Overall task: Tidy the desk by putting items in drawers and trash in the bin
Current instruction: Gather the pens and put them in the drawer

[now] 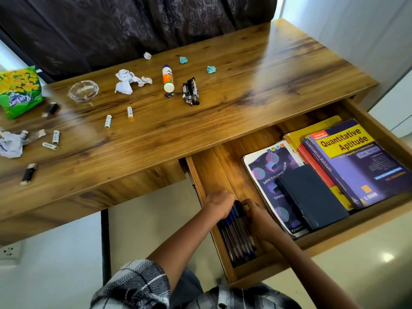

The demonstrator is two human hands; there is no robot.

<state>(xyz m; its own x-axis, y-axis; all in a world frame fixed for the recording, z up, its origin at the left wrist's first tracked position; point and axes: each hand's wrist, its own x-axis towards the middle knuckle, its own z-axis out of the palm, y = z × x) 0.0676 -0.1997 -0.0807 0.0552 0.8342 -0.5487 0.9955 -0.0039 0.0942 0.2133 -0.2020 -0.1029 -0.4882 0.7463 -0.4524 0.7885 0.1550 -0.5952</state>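
Note:
The right-hand drawer [225,170] of the wooden desk [223,112] stands pulled out. A bundle of several blue pens [239,237] lies along its left side. My left hand [217,202] and my right hand [258,216] both curl around the upper ends of the pens, one on each side. On the desk top lie crumpled white paper [126,82], two teal paper balls [210,69], a glue stick [168,78], a black wrapper [190,92], several batteries [108,121] and black USB sticks [29,173].
Books [354,161], a magazine and a dark notebook [312,197] fill the drawer's right part. A glass ashtray [83,90], a green tissue pack [19,92] and more crumpled paper [10,144] sit at the desk's left. A dark curtain hangs behind.

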